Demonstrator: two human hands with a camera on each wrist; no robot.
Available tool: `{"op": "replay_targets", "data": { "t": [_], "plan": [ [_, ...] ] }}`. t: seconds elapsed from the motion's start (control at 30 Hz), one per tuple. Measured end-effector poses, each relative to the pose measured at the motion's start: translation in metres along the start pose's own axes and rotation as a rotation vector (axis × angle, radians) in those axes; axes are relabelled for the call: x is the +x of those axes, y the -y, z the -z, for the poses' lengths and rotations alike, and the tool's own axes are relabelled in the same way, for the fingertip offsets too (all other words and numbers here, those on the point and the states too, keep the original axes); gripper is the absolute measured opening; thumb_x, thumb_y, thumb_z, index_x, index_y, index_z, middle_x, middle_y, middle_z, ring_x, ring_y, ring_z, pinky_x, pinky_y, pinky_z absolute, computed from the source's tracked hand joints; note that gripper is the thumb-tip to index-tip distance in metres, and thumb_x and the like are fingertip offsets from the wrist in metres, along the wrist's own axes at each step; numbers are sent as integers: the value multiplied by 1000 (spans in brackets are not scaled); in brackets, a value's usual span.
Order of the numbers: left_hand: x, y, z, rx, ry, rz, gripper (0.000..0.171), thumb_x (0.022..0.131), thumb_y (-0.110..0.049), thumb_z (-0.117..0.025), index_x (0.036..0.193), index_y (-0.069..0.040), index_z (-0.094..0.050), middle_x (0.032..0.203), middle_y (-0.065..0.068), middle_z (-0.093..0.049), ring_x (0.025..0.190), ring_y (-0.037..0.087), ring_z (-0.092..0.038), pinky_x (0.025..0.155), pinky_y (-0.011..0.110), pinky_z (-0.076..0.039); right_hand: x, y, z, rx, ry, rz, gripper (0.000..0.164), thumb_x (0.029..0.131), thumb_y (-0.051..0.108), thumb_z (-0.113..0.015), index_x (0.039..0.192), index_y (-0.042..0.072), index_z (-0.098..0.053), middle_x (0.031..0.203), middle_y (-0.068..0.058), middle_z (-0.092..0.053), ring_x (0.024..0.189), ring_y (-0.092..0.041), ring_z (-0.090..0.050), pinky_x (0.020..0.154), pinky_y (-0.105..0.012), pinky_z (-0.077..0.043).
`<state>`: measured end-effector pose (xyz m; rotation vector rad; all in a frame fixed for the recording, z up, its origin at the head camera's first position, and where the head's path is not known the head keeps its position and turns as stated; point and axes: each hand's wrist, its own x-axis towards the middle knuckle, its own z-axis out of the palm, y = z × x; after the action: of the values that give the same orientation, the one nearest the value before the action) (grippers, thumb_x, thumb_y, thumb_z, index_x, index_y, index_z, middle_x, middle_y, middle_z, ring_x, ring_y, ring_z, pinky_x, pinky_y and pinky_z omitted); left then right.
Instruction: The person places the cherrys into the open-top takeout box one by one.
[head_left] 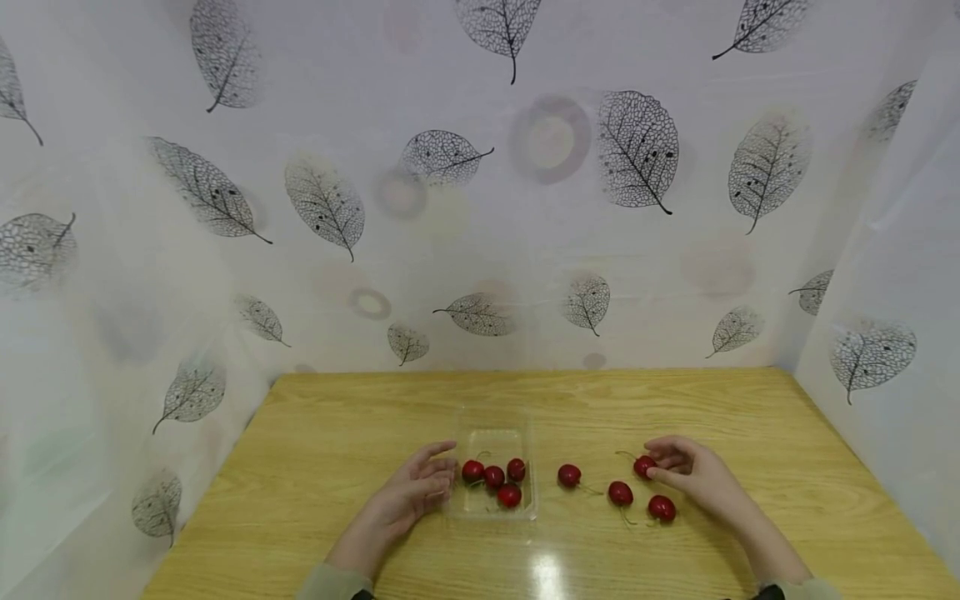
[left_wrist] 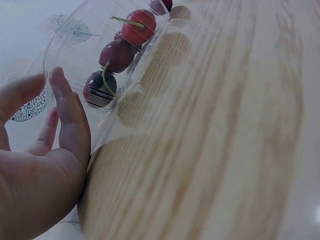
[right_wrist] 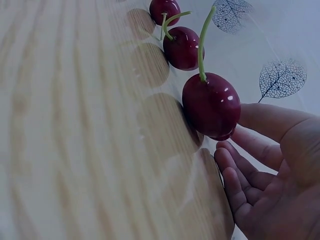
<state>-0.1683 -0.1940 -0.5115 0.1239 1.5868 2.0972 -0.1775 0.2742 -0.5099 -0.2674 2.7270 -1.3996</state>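
A cherry [head_left: 642,467] sits pinched between the thumb and fingertips of the right hand [head_left: 692,471], while the left hand [head_left: 411,492], fingers loosely extended, is at the side of the clear box [head_left: 491,438].

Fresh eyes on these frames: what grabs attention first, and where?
The red cherries: four in a clear box beside the left hand, four on the wooden table right of the box, one of these in the grip of the right hand. Behind, big black leaf prints on the white backdrop. In the right wrist view, one green-stemmed cherry looms large just right of centre.
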Motion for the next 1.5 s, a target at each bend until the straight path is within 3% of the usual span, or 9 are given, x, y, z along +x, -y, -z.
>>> {"op": "replay_targets", "data": {
  "t": [1.0, 1.5],
  "plan": [
    [1, 2, 2, -13, 14, -5, 65, 104, -1, -61, 163, -4, -32, 131, 1, -57, 113, 10, -62, 89, 20, -58, 0, 1, -5, 0, 32, -48, 39, 91, 13, -82, 126, -2, -70, 114, -13, -74, 89, 4, -60, 79, -21, -55],
    [2, 2, 3, 11, -17, 22, 70, 103, -1, -62, 164, -1, -29, 132, 2, -56, 114, 10, -60, 89, 21, -57, -1, 4, -5, -10, 35, -59, 40, 93, 12, -80, 128, -3, -69, 115, -14, -74, 89, 1, -61, 78, -22, -56]
  ]
}}
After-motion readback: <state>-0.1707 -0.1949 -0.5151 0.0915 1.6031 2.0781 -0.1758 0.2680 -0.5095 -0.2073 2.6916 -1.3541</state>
